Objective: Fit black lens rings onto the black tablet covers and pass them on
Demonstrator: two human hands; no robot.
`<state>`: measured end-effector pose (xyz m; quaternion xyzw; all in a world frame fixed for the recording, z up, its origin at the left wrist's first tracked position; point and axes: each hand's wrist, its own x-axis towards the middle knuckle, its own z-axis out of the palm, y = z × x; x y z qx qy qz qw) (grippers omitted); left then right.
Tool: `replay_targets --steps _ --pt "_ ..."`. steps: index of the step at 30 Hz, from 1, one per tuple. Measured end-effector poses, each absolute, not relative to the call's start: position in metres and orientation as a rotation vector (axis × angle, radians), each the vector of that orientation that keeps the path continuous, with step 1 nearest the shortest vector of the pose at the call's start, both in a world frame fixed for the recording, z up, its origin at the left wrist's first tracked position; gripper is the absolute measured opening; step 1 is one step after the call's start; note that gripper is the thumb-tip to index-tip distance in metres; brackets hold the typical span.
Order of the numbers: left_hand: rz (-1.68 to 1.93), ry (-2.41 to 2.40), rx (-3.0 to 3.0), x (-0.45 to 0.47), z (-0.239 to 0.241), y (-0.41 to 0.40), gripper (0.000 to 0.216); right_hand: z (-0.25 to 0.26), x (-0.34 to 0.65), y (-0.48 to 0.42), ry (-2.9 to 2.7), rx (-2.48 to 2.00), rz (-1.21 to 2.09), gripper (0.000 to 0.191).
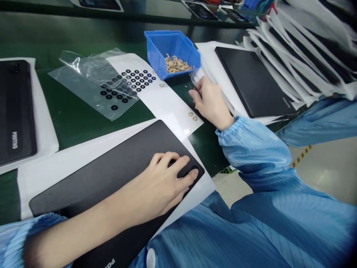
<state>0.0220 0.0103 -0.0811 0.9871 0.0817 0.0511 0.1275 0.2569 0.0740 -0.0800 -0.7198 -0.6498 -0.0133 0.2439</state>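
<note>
My left hand (pixel 167 178) lies flat with fingers stretched on the corner of a black tablet back (pixel 106 178), which rests on a white sheet (pixel 55 163). My right hand (pixel 210 102) reaches toward the edge of a white sheet under a second black tablet (pixel 253 80); its fingers are curled at the sheet edges, and what they pinch is hidden. A blue bin (pixel 171 52) with small tan parts stands just beyond it. Two small rings (pixel 192 116) lie on a white strip (pixel 164 96) near that hand.
A clear bag (pixel 92 74) overlies the strip with several black round stickers (pixel 136 78). Another black tablet (pixel 15 111) lies at far left. A stack of wrapped tablets (pixel 304 48) fills the right rear. The green mat's edge (pixel 212 163) meets the floor below.
</note>
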Motion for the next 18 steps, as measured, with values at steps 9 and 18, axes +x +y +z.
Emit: replay_targets --steps 9,18 --pt "0.238 0.239 2.895 0.023 -0.082 0.010 0.035 -0.079 0.244 -0.012 -1.347 -1.253 0.997 0.026" --pt "0.176 0.248 2.892 0.027 -0.079 0.011 0.034 -0.095 0.247 -0.052 -1.280 -1.076 1.156 0.022"
